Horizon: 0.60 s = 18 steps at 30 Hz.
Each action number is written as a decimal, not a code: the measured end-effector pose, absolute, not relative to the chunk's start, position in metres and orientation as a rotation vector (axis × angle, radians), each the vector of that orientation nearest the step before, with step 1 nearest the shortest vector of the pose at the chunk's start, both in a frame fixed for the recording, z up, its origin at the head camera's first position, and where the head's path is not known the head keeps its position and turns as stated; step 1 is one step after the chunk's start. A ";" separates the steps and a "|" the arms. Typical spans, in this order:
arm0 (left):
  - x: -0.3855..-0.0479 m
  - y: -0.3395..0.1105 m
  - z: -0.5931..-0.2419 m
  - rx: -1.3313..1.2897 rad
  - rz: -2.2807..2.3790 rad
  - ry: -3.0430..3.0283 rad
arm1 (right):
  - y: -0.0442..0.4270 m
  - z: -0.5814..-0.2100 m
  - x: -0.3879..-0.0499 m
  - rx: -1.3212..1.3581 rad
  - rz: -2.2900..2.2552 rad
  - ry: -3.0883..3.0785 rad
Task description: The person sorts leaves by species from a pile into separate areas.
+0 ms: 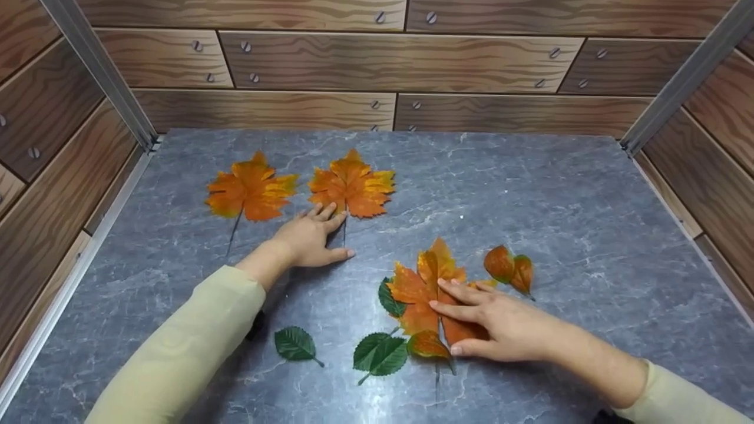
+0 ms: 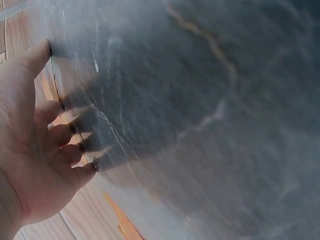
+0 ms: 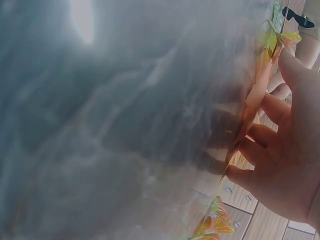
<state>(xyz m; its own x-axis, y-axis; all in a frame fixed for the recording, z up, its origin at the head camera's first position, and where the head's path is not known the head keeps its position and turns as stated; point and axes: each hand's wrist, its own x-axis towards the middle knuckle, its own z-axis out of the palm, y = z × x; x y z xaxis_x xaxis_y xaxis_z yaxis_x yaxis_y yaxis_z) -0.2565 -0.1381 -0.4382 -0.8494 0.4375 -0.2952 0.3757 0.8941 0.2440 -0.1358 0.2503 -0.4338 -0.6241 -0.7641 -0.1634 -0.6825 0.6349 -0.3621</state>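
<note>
My left hand (image 1: pixel 306 238) lies with fingers spread, its fingertips over the lower edge of an orange maple leaf (image 1: pixel 353 185) at the back. In the left wrist view the fingertips of this left hand (image 2: pixel 45 135) meet the grey table. My right hand (image 1: pixel 500 324) rests its fingers on another maple leaf (image 1: pixel 421 288), nearer the front. Its thumb is beside a small red-green leaf (image 1: pixel 429 344) that overlaps the maple leaf's lower part. A green leaf (image 1: pixel 390 299) is partly hidden under that maple leaf. The right wrist view shows the right hand (image 3: pixel 280 140) from the palm side.
A third maple leaf (image 1: pixel 252 188) with a dark stem lies at the back left. Green leaves (image 1: pixel 383 354) sit near the front, and a single green leaf (image 1: pixel 296 343) lies left of them. Reddish leaves (image 1: pixel 508 268) are right of the front maple leaf. Wood-patterned walls (image 1: pixel 400 62) surround the table (image 1: pixel 548 194).
</note>
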 end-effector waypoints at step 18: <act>-0.258 -0.138 -0.435 0.623 0.219 2.705 | 0.255 -0.426 -0.125 -1.043 -0.782 2.836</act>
